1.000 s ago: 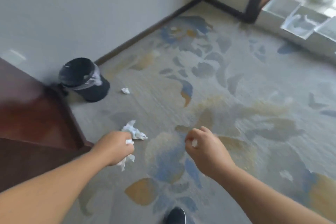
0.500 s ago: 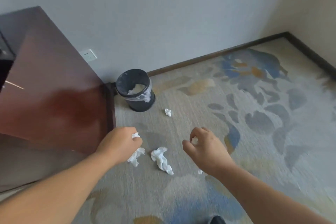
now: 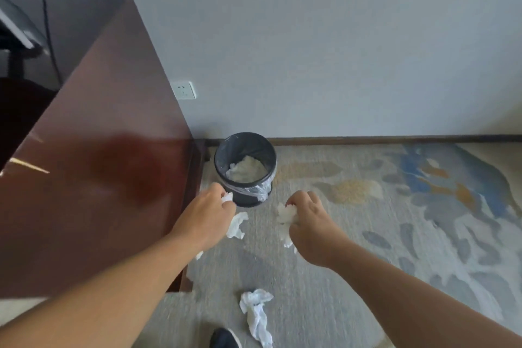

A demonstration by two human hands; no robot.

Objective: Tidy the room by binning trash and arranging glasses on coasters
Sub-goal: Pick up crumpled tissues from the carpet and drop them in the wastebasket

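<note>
Head view — arms outstretched by the bin (image 3: 248, 200); left grip (image 3: 207, 215) clutches tissue (image 3: 236, 225); right grip (image 3: 309, 223), a wad (image 3: 283, 215).

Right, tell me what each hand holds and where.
Left hand grips a tissue by its top, the rest hanging below. Right hand grips a second tissue round its upper part.

shoe (image 3: 223, 338): cut by bottom edge | tissue (image 3: 236, 224): partly hidden by left hand (image 3: 207, 217)
</note>
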